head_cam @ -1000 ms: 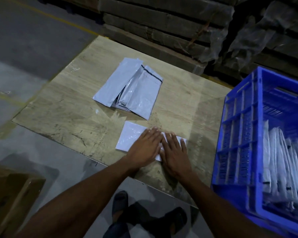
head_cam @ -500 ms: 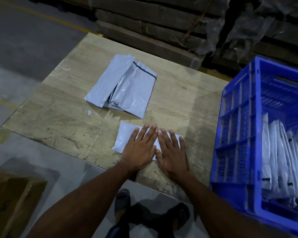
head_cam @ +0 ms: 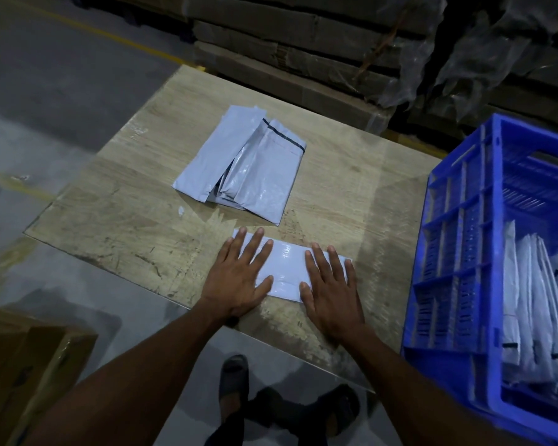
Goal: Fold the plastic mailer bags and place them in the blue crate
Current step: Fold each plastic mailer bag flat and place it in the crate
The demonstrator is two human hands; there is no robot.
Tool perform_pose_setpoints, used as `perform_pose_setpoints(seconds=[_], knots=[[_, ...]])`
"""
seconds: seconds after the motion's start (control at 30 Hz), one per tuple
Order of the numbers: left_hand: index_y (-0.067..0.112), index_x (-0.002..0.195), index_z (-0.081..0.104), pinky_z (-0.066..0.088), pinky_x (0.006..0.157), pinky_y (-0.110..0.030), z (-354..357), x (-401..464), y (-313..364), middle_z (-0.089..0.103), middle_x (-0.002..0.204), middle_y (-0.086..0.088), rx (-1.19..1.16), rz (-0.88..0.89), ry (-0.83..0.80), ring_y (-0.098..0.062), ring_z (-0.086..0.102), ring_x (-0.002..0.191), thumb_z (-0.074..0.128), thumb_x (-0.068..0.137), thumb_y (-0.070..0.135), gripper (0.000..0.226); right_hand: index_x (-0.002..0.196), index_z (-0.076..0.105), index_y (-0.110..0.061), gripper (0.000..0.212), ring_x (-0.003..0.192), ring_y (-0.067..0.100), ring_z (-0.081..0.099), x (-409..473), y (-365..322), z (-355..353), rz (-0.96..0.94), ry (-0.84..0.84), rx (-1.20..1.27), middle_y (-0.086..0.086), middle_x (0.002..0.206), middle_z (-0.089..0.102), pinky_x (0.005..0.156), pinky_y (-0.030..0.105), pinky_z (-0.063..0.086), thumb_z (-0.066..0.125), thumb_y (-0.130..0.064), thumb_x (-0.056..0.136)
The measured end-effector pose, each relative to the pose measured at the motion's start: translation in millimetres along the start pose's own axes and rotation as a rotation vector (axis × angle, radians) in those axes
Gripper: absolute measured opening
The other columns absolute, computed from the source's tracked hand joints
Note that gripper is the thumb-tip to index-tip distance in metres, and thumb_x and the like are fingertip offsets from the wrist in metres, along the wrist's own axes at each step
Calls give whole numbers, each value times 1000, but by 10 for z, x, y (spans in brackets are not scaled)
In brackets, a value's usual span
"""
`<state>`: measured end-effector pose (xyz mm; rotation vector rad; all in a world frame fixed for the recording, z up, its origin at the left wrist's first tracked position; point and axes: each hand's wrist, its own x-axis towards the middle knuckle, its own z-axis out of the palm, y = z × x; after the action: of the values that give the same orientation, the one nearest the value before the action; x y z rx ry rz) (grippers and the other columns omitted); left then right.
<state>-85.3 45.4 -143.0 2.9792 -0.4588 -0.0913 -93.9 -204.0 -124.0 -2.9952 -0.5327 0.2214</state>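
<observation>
Both hands pressed the folded mailer bag flat on the desk.

In the head view, the folded mailer bag point(head_cam: 287, 268) lay near the front edge of the desk point(head_cam: 126, 204), its long side running left to right. The left hand point(head_cam: 239, 278) lay flat and open on its left end, and the right hand point(head_cam: 331, 284) lay flat and open on its right end. The blue crate point(head_cam: 458, 252) stood just to the right, so the right hand was nearer to it. The pile of unfolded mailer bags point(head_cam: 242, 165) lay farther back.
</observation>
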Motion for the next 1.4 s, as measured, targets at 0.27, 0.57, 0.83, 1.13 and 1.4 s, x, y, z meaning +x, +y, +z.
perform_pose_setpoints(seconds=[0.27,0.57,0.83,1.13,1.4], knots=[[21,166,16,13,126,-55,17,6,22,3,174,-5,42,0,-17,-36,-3,159,30,101,61,78,160,14,-11,68,155,29,-7,157,-372,-107,9,-12,-34,8,169,6,115,71,-9,19,-46,102],[24,166,13,9,128,-54,10,-1,16,0,174,-3,33,4,-12,-37,-5,159,27,100,63,78,161,13,-25,67,155,34,-5,-21,-128,45,128,31,21,9,169,1,124,54,7,20,-59,104],[20,166,6,-7,125,-59,-100,33,48,-6,173,-10,-2,-3,-61,-38,-10,158,-1,103,60,74,161,1,-20,71,154,29,-15,-98,18,-45,211,-51,111,10,168,-13,122,60,-2,7,-55,100],[7,156,40,12,127,-37,20,218,668,40,162,-11,-305,54,73,-26,35,152,26,108,28,54,157,33,-18,55,155,28,13,16,-223,18,35,85,48,3,166,24,122,54,15,37,-32,104],[24,166,17,13,126,-56,27,-33,182,2,174,-3,-34,-120,15,-34,-1,160,24,105,53,68,161,4,-31,70,155,29,-10,-148,33,31,155,-36,65,5,169,-7,123,55,8,19,-65,102]])
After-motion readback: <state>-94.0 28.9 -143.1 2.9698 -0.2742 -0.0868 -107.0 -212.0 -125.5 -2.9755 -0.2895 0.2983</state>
